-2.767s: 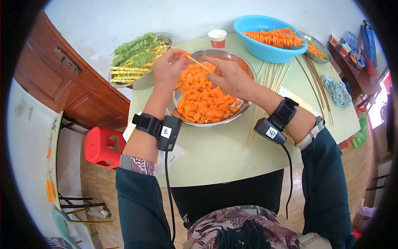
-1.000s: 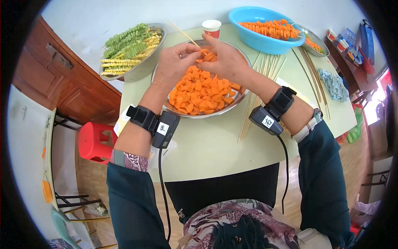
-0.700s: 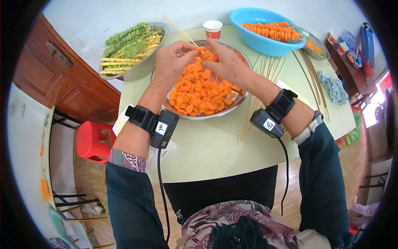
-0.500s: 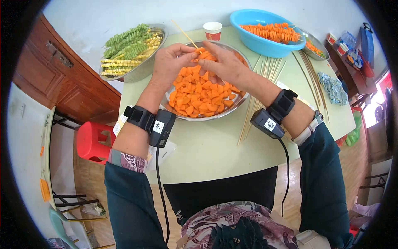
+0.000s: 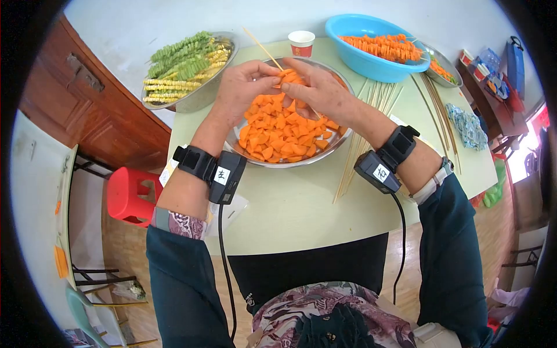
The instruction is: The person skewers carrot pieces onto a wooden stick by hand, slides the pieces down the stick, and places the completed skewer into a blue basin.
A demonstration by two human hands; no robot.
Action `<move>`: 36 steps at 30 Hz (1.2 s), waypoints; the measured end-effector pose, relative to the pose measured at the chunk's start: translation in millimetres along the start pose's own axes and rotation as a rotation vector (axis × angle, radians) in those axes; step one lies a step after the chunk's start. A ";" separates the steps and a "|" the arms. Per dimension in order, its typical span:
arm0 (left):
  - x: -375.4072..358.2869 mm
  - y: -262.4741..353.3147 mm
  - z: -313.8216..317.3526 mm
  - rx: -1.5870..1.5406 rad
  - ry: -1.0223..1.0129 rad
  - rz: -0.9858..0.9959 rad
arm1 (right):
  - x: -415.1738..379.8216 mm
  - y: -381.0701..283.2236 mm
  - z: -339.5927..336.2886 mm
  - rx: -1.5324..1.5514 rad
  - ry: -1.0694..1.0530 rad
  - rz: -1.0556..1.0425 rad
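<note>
Threading step in hand: orange slices on a stick, held over the bowl.

Thin pale wooden skewer [image 5: 260, 46] slants above the round shiny steel bowl [image 5: 287, 165], bare end up toward the wall, other end poking out below the right hand [image 5: 326, 94]. Right hand is curled round the threaded flat orange vegetable slices [image 5: 288, 76], thumb and forefinger on either side. Left hand [image 5: 243, 88] has thumb and forefinger pinching at the top of that stack; can't tell if they grip the stick too, contact hidden. Loose cut orange vegetable chunks [image 5: 283, 138] fill much of the bowl. Judgement: the next move calls for keeping the stack steady and sliding slices along the shaft, pushing evenly so none split.
</note>
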State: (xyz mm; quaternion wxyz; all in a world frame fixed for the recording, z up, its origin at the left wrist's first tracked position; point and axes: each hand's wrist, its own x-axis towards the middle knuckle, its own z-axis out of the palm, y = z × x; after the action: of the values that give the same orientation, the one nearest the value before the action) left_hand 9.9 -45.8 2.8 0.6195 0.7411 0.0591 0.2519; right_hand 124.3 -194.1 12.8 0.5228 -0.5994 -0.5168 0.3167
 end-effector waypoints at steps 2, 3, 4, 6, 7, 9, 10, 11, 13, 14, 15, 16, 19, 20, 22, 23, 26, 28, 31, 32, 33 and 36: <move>0.4 -1.4 -1.9 0.044 -0.048 -0.016 | -0.7 -2.5 -1.0 -0.012 -0.030 0.039; 0.0 -0.4 -2.2 0.043 -0.044 -0.016 | 0.1 -1.4 -1.6 -0.013 -0.034 0.039; -0.2 1.5 -2.0 0.051 -0.059 -0.030 | 1.5 0.6 -2.5 -0.015 -0.036 0.057; -0.6 0.8 -2.9 0.057 -0.070 -0.045 | 2.5 2.0 -3.5 -0.018 -0.043 0.077; 0.4 -1.1 -3.9 0.053 -0.086 -0.043 | 2.5 1.5 -4.0 -0.009 -0.061 0.095; 0.9 -2.8 -5.0 0.045 -0.096 -0.042 | 3.1 1.1 -4.5 -0.002 -0.086 0.116; 0.8 -2.1 -5.2 0.035 -0.105 -0.037 | 3.2 1.2 -4.4 -0.004 -0.082 0.100; 0.6 -1.3 -5.2 0.026 -0.114 -0.032 | 3.5 1.5 -4.4 -0.006 -0.077 0.084; 0.8 0.0 -4.3 0.040 -0.114 -0.024 | 4.3 3.1 -4.9 -0.044 -0.067 0.095; 0.8 0.4 -4.2 0.056 -0.117 -0.016 | 4.9 4.0 -4.9 -0.080 -0.052 0.104; 1.0 0.2 -4.5 0.054 -0.115 -0.016 | 5.7 4.6 -4.6 -0.081 -0.055 0.105; 1.5 0.0 -4.8 0.063 -0.117 -0.006 | 6.5 5.4 -4.5 -0.103 -0.051 0.111; 1.1 0.2 -3.0 0.060 -0.114 0.030 | 9.1 9.0 -5.5 -0.119 -0.050 0.116; 0.7 0.3 -2.4 0.052 -0.108 0.056 | 9.7 10.5 -5.6 -0.112 -0.052 0.112; 1.6 -0.2 -4.2 0.074 -0.115 0.043 | 9.5 13.7 -5.3 -0.084 -0.037 0.063; 2.4 -0.7 -5.4 0.097 -0.123 0.031 | 9.1 14.7 -4.9 -0.055 -0.020 0.013; 1.7 -3.0 -6.5 0.074 -0.085 0.053 | 4.4 3.9 -0.2 -0.159 0.031 0.001; 1.2 -4.5 -7.1 0.083 -0.096 0.050 | 3.6 4.7 4.3 -0.181 0.041 -0.011; 0.3 -4.1 -5.4 0.117 -0.123 0.034 | 4.8 10.8 2.4 -0.164 0.020 -0.045; 0.4 -3.6 -5.0 0.143 -0.130 0.019 | 5.8 12.8 1.0 -0.125 -0.018 -0.068; 0.7 -3.5 -4.9 0.142 -0.134 0.019 | 5.8 13.5 0.6 -0.126 -0.014 -0.067; -0.8 -2.5 -4.1 0.186 -0.138 -0.045 | 6.6 14.9 1.3 -0.171 0.000 -0.064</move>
State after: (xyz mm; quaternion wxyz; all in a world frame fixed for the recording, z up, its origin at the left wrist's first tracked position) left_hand 7.9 -41.9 0.6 0.5563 0.8094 0.0559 0.1799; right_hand 129.2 -186.2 -0.7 0.4797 -0.6249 -0.5609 0.2544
